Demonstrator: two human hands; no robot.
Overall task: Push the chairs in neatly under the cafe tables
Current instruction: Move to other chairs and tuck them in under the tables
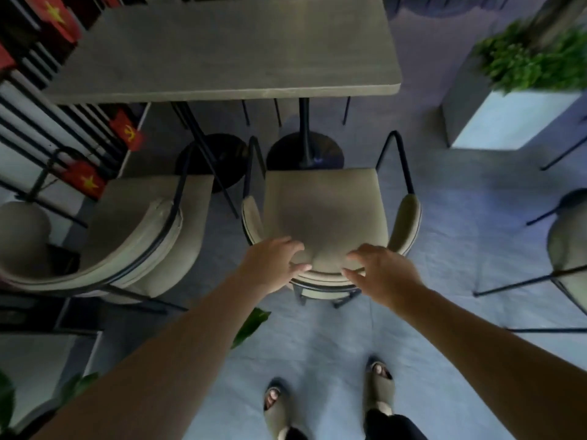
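Reaching forward, both hands (324,268) hover half-curled over the chair (324,214) back.

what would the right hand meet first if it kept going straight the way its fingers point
Most likely the curved backrest of the centre chair: the right hand is open, fingertips just at its top edge. Contact is unclear; past it lies the seat.

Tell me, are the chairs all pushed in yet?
Not yet. No chair shown looks tucked in. In hand: the left hand and right hand are at the backrest of the middle chair, fingers spread; its seat sits clear of the table. Left: push it under, then the chair beside it, which stands angled and out. Another chair shows at the right edge.
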